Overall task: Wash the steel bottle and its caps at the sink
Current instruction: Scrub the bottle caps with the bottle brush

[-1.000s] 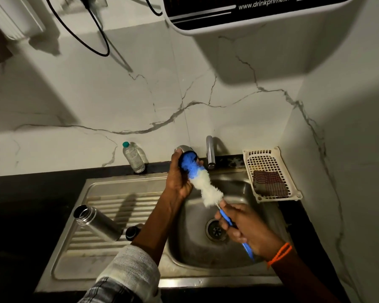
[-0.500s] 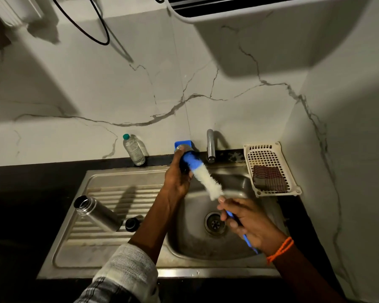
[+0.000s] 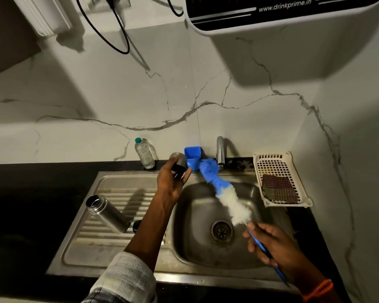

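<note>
A person is standing at a steel sink (image 3: 127,182), holding a bottle cap in one hand and a bottle brush in the other.

The left hand (image 3: 173,182) is curling its fingers around one steel cap (image 3: 178,164), lifted above the basin's back edge, likely to keep drips over the sink. The right hand (image 3: 271,243) is pinching the blue handle of one bottle brush (image 3: 225,193), its blue-and-white head angled towards the tap (image 3: 220,152) and apart from the cap. One open steel bottle (image 3: 107,213) is lying on the ribbed drainboard, a second dark cap (image 3: 136,225) just beside its base, seemingly waiting their turn. One plastic water bottle (image 3: 145,154), one blue tub (image 3: 193,157) and one white basket (image 3: 280,178) are sitting behind.
</note>
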